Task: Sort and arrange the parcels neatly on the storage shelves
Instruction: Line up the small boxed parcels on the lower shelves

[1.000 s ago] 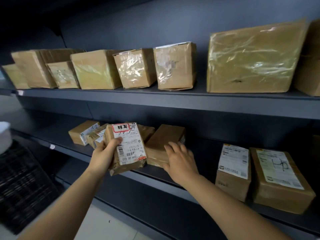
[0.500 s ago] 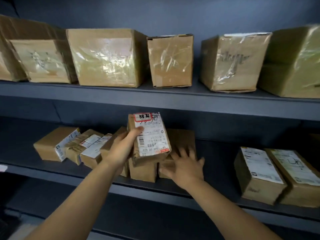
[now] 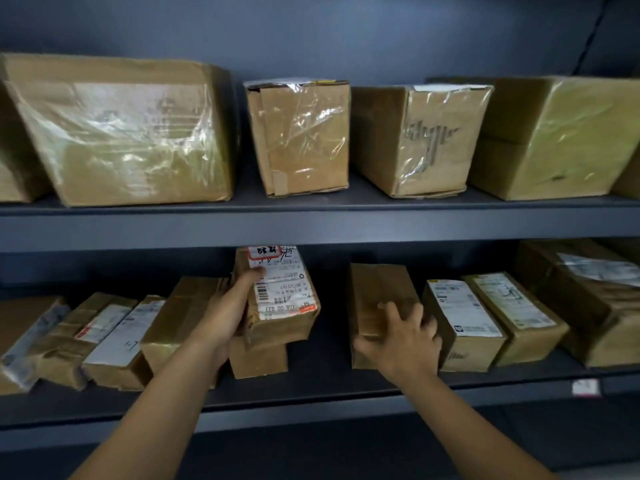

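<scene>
Gap on the lower shelf (image 3: pixel 318 372) lies just right of the labelled parcel (image 3: pixel 280 299), long axis front-to-back, gripped by left hand (image 3: pixel 225 317) fingers; right hand (image 3: pixel 401 341) fingers clasp the plain parcel (image 3: pixel 377 292) bounding it.

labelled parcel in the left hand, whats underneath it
A plain brown parcel stands on the lower shelf directly below the labelled parcel that the left hand grips. Only its front face shows; its top is covered, so contact between them cannot be told.

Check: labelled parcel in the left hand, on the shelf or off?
Off. The left hand grips the labelled parcel tilted above a plain box; contact with that box: cannot tell.
</scene>
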### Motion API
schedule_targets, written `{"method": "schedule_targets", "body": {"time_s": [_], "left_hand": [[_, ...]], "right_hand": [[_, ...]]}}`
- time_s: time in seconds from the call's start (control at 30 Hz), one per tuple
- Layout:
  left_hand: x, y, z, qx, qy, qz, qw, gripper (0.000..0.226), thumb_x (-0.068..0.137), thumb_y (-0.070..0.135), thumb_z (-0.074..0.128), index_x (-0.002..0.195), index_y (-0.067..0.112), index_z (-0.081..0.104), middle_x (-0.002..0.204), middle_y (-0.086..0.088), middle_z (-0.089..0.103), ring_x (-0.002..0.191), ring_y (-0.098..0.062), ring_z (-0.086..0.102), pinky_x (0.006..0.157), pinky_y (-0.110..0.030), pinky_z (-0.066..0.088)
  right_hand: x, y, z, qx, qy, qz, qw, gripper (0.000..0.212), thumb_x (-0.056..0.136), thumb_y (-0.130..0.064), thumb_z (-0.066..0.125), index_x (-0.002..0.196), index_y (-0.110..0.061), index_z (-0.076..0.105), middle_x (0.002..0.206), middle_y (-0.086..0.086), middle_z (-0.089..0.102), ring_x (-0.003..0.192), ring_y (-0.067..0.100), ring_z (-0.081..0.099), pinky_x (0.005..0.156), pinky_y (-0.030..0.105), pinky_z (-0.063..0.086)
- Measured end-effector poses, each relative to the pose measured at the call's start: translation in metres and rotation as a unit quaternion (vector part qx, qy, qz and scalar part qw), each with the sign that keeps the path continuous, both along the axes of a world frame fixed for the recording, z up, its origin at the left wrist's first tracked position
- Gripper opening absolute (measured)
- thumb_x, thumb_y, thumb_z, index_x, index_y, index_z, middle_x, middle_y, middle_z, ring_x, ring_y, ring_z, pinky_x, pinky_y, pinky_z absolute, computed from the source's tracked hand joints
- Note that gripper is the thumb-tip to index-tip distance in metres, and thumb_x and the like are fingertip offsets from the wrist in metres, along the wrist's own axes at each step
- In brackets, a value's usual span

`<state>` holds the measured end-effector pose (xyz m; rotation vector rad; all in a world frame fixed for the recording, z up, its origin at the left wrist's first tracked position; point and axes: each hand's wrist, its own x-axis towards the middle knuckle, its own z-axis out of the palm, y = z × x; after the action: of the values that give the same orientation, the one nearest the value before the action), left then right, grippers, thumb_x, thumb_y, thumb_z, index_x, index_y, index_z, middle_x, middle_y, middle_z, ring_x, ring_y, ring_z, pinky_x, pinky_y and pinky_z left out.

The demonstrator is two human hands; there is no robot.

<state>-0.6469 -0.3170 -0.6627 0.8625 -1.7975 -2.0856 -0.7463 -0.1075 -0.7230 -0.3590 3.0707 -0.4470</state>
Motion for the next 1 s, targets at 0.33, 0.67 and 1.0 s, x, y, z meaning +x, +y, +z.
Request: {"method": "schedule_targets", "body": {"time_s": [0.33,0.67,1.0], "left_hand": [[0.0,0.012,0.005,-0.022,0.014,0.028,0.999,0.048,0.082,0.046,0.064,0.12,0.017,0.059,0.097,-0.002,0.074,0.088,-0.019,0.069,0.069,-0.031,0.05],[0.008,0.039,0.01,-0.021,0.032,0.024,0.999,0.04,0.084,0.042,0.062,0.116,0.017,0.062,0.095,-0.001,0.074,0.086,-0.015,0.07,0.07,-0.028,0.049],[0.031,0.033,0.021,-0.028,0.036,0.058,0.997,0.04,0.085,0.043,0.061,0.114,0.016,0.063,0.093,-0.003,0.075,0.087,-0.019,0.07,0.069,-0.031,0.051]], "right_hand": [[0.023,0.01,0.007,0.303,0.194,0.258,0.896,0.056,0.088,-0.026,0.059,0.139,-0.013,0.039,0.147,0.016,0.018,0.138,0.046,-0.001,0.104,0.067,0.006],[0.015,0.028,0.002,0.022,0.211,0.143,0.967,0.085,0.061,-0.058,0.074,0.133,-0.021,0.048,0.135,0.016,0.044,0.123,0.04,0.043,0.095,0.059,0.04],[-0.007,0.039,0.008,0.058,0.109,0.07,0.99,0.08,0.082,-0.067,0.046,0.149,-0.036,0.012,0.146,0.01,0.021,0.131,0.041,0.022,0.103,0.048,0.031]]}}
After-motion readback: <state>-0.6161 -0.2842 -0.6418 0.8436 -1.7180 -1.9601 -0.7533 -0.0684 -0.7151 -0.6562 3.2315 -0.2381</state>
